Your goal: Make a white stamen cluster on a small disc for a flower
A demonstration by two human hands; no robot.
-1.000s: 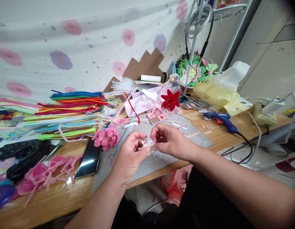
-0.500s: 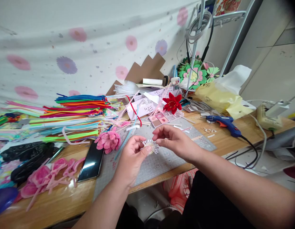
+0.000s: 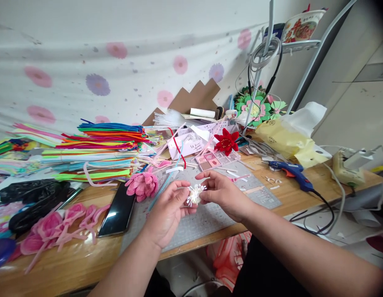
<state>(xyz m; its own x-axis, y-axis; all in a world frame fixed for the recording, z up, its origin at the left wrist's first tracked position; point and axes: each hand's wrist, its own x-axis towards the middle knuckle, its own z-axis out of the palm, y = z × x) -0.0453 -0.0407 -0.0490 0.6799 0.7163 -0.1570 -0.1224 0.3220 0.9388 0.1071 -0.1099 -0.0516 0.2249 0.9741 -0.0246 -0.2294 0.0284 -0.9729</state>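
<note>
My left hand (image 3: 166,210) pinches a small white fringed tuft (image 3: 195,194) from the left, above a grey cutting mat (image 3: 204,216). From the right, my right hand (image 3: 223,193) closes its fingertips on the same tuft. A pink pipe-cleaner flower (image 3: 142,185) lies just left of my left hand. A black phone (image 3: 116,210) rests beside it on the wooden table (image 3: 74,260).
A pile of coloured pipe cleaners (image 3: 95,152) fills the left back. Pink petal loops (image 3: 55,231) lie at front left. A red flower (image 3: 226,141) sits over a pink palette (image 3: 214,159). A blue glue gun (image 3: 289,170) with a black cord lies at right.
The camera tilted, so everything sits slightly lower in view. Both hands stay on the tuft, which now looks turned and more bunched between the fingers.
</note>
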